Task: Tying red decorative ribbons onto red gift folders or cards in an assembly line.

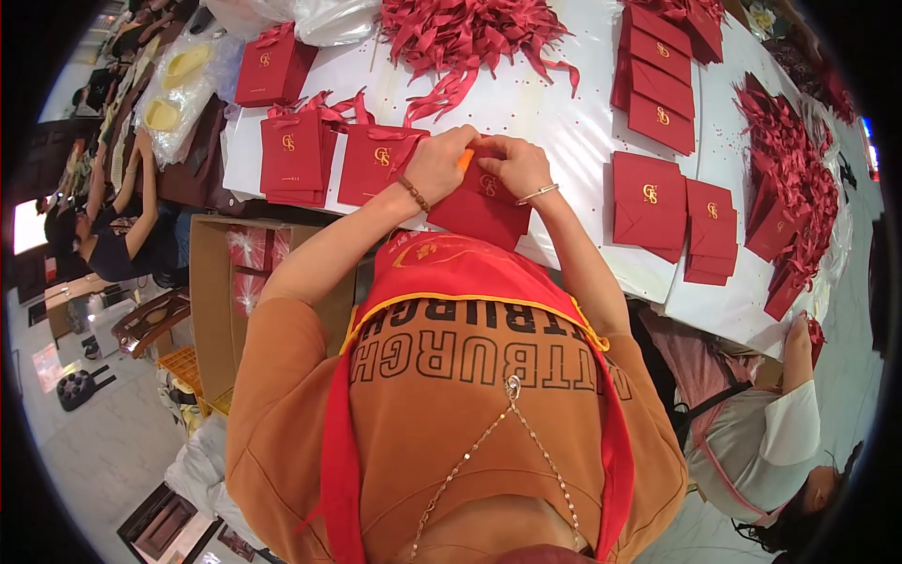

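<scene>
A dark red paper gift bag (477, 214) with a gold emblem lies at the table's near edge, in front of my body. My left hand (440, 162) is closed at its upper left, with a small orange tool (465, 159) showing between the fingers; the tool's kind is hidden. At the bag's top edge my right hand (518, 168) is closed, pinching the red paper, and its fingertips almost meet those of the left. Just left of my left hand lies another red bag (362, 167) with a ribbon across its top.
Loose red ribbons (470, 38) are heaped at the back of the white table (554, 117). Stacked red bags (648, 202) stand to the right, beside a ribboned pile (794, 179). A cardboard box (214, 315) is at lower left. Other people work on both sides.
</scene>
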### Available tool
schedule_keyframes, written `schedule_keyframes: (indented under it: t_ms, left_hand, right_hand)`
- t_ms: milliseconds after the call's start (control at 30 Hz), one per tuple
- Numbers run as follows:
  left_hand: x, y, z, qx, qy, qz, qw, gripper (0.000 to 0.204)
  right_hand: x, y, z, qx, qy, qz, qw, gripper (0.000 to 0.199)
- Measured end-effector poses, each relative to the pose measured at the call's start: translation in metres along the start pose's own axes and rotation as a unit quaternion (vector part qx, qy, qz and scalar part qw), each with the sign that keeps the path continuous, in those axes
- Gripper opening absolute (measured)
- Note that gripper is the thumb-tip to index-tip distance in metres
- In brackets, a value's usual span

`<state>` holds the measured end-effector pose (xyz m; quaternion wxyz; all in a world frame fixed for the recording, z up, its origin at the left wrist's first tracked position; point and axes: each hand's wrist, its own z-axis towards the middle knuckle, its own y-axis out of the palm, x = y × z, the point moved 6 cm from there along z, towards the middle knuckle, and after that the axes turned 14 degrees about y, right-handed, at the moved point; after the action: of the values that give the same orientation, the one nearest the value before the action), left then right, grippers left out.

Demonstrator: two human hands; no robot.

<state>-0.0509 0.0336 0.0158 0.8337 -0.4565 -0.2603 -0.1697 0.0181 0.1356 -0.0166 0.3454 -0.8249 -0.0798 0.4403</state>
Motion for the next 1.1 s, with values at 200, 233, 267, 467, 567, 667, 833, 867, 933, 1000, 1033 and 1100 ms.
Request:
schedule_keyframes:
  t_ms: [200,233,267,467,567,667,833,867,933,1000,1033,1100]
  left_hand:
    - [0.005,-0.006,-0.002,-0.004,-0.018,0.033,0.999,0.013]
    - [0.004,-0.006,-0.008,-0.009,-0.019,0.022,1.0,0.011]
    - [0.004,-0.006,-0.011,-0.013,-0.02,0.011,1.0,0.01]
    - [0.0,-0.015,-0.011,0.087,-0.071,-0.02,0.993,0.01]
    - [-0.003,-0.012,-0.014,0.07,-0.09,-0.022,0.993,0.011]
    - [-0.002,-0.011,-0.015,0.09,-0.081,-0.027,0.992,0.01]
    - [0.001,-0.01,-0.016,0.135,-0.049,-0.026,0.989,0.009]
    - [0.001,-0.01,-0.016,0.137,-0.048,-0.02,0.989,0.009]
    - [0.003,-0.008,-0.018,0.126,-0.034,-0.012,0.991,0.01]
    - [0.005,-0.008,-0.017,0.113,-0.02,-0.003,0.993,0.01]
    - [0.008,-0.007,-0.015,0.102,-0.007,0.01,0.995,0.011]
    - [0.01,-0.005,-0.012,0.092,0.004,0.024,0.995,0.011]
  right_hand:
    - [-0.007,0.002,-0.006,-0.018,-0.022,-0.025,0.999,0.033]
    - [-0.002,0.003,-0.004,-0.006,-0.022,0.015,1.0,0.031]
    - [0.002,0.002,-0.001,0.007,-0.022,0.056,0.998,0.03]
    - [-0.011,-0.002,-0.004,-0.01,-0.029,-0.01,0.999,0.033]
    - [-0.006,-0.002,-0.003,-0.019,-0.009,0.007,1.0,0.033]
    - [-0.007,-0.003,-0.002,-0.006,-0.024,0.002,1.0,0.033]
    - [-0.005,-0.002,-0.001,-0.026,-0.007,0.018,0.999,0.033]
    - [-0.006,-0.003,-0.001,-0.027,-0.007,0.014,1.0,0.033]
    - [-0.003,-0.001,-0.001,-0.018,-0.013,0.013,1.0,0.033]
    - [-0.002,0.0,0.0,-0.01,-0.02,0.013,1.0,0.033]
    - [-0.001,0.001,0.0,-0.005,-0.018,0.009,1.0,0.033]
    - [-0.004,0.002,-0.001,-0.001,-0.016,0.005,1.0,0.032]
